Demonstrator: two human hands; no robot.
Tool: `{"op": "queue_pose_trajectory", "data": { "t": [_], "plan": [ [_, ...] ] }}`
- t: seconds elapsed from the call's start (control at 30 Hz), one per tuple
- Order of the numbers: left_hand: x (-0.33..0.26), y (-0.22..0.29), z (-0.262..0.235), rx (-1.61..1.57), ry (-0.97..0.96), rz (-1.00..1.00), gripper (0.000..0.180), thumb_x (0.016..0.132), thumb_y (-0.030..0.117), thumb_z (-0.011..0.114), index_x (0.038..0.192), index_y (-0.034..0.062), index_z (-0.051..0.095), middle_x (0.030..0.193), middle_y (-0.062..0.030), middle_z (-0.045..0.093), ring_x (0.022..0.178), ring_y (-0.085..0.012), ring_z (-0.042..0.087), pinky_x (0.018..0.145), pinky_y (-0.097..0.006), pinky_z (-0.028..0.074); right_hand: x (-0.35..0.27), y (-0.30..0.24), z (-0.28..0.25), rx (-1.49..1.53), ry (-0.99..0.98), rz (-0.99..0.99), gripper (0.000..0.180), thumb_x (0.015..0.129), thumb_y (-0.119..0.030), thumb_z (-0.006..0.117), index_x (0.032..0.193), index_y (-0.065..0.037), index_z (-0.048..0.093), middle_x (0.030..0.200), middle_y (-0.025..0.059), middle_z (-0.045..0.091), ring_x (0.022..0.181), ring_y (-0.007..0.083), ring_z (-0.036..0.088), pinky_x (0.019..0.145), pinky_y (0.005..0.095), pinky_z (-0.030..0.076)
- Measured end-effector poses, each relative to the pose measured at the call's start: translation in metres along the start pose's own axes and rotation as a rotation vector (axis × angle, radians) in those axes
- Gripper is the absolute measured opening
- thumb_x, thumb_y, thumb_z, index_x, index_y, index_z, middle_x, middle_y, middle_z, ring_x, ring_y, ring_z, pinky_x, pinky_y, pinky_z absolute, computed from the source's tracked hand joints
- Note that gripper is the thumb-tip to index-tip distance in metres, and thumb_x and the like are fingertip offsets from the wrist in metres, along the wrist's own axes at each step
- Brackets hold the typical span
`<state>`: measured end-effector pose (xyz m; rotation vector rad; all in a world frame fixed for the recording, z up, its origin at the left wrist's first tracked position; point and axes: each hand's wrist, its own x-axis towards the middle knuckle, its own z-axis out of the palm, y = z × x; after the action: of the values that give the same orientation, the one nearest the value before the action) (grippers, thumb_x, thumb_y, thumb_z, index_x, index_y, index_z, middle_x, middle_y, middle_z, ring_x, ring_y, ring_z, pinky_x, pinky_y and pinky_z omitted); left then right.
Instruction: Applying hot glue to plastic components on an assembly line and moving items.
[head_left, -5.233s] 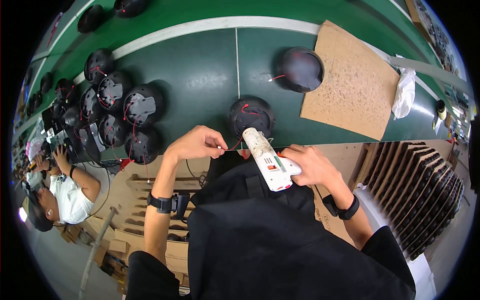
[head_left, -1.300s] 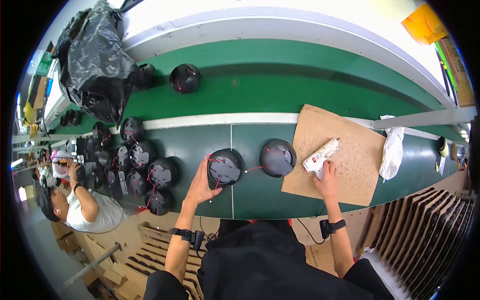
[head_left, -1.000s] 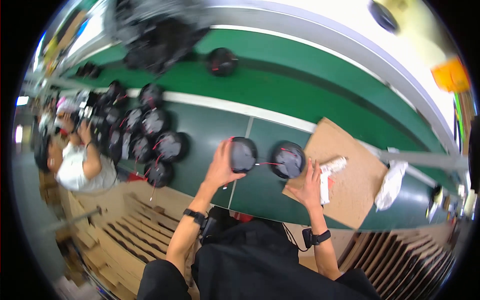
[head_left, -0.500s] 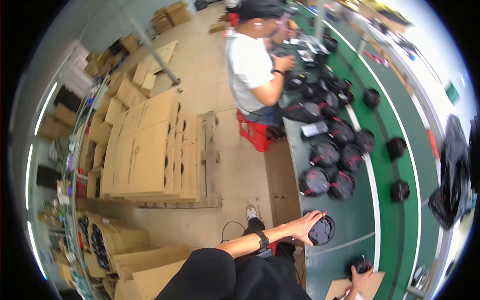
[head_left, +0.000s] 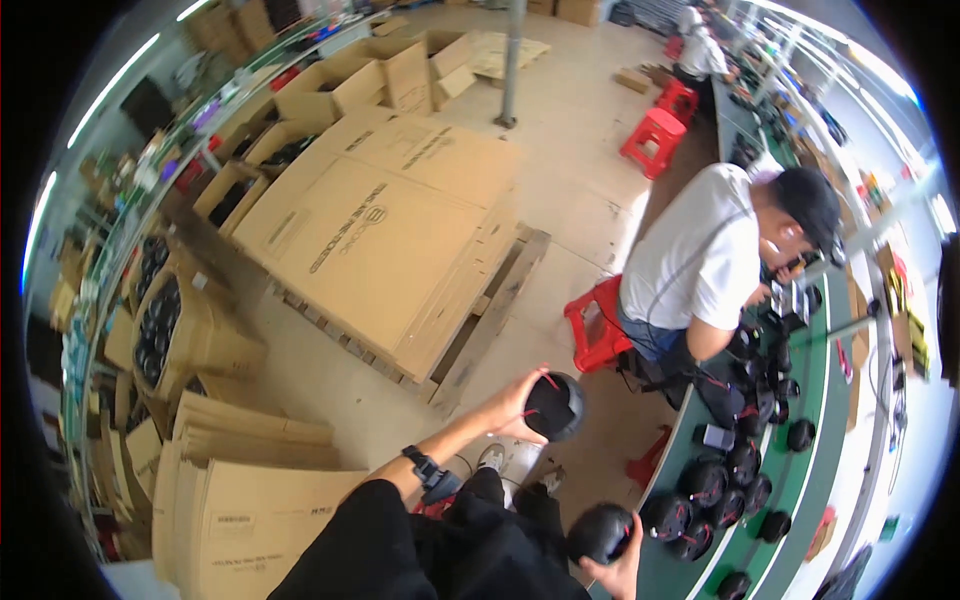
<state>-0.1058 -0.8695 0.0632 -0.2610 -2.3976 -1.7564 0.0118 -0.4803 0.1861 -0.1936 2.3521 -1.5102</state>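
My left hand (head_left: 514, 410) is closed around a round black housing (head_left: 558, 408) with thin red wires on its face, held up over the tiled floor. Lower down, my right hand (head_left: 622, 565) grips a second round black housing (head_left: 598, 531) beside the near edge of the green workbench (head_left: 655, 582). That one turns a smooth, dark dome toward me, with a bit of red near my fingers. To its right, a cluster of similar black housings (head_left: 704, 482) with red wires sits on the bench.
A co-worker in a white shirt (head_left: 690, 235) sits on a red stool (head_left: 597, 325) at the bench. Left of them, flattened cardboard (head_left: 400, 240) is stacked on a wooden pallet (head_left: 490, 310). Open boxes of black parts (head_left: 160, 330) stand at the left. More black housings (head_left: 801, 434) lie on the green belt.
My left hand has lifted its housing off the bench and swung it left over the floor. My right hand has brought its housing to the bench edge. The view has turned left.
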Motion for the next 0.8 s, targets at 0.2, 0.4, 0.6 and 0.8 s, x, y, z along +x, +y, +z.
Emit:
{"op": "queue_pose_trajectory", "data": {
  "t": [0.2, 0.4, 0.6, 0.8],
  "plan": [
    [-0.121, -0.003, -0.140, 0.386, 0.299, -0.250, 0.136, 0.050, 0.040, 0.102, 0.153, -0.0022, 0.023, 0.149, -0.0292, 0.038, 0.137, -0.0440, 0.043, 0.117, -0.049, 0.036, 0.186, -0.078, 0.076, -0.419, -0.310, -0.285, 0.122, 0.051, -0.036, 0.097, 0.151, -0.005, 0.033, 0.148, 0.0230, 0.039, 0.133, 0.0422, 0.049, 0.108, 0.0480, 0.047],
    [-0.247, -0.029, -0.178, 0.409, 0.656, -0.597, 0.144, 0.045, 0.035, 0.104, 0.155, -0.0015, 0.018, 0.143, -0.0244, 0.042, 0.134, -0.0388, 0.044, 0.117, -0.047, 0.036, 0.291, -0.093, 0.174, -0.518, -0.519, -0.365, 0.123, 0.052, -0.038, 0.096, 0.151, -0.003, 0.033, 0.148, 0.0241, 0.039, 0.134, 0.0414, 0.048, 0.112, 0.0478, 0.046],
    [-0.275, -0.021, -0.187, 0.413, 0.703, -1.013, 0.142, 0.044, 0.032, 0.104, 0.154, -0.0005, 0.020, 0.141, -0.0213, 0.041, 0.133, -0.0343, 0.045, 0.116, -0.046, 0.038, 0.394, -0.102, 0.286, -0.510, -0.623, -0.439, 0.120, 0.055, -0.047, 0.094, 0.152, -0.007, 0.035, 0.145, 0.0280, 0.040, 0.133, 0.0496, 0.044, 0.106, 0.0546, 0.047],
    [-0.312, -0.012, -0.241, 0.411, 0.931, -1.062, 0.131, 0.047, 0.026, 0.103, 0.152, 0.0009, 0.029, 0.142, -0.0173, 0.045, 0.132, -0.0302, 0.048, 0.115, -0.043, 0.041, 0.479, -0.190, 0.444, -0.491, -0.680, -0.597, 0.117, 0.055, -0.044, 0.091, 0.153, -0.013, 0.034, 0.145, 0.0285, 0.039, 0.131, 0.0529, 0.044, 0.103, 0.0573, 0.048]
  ]
}}
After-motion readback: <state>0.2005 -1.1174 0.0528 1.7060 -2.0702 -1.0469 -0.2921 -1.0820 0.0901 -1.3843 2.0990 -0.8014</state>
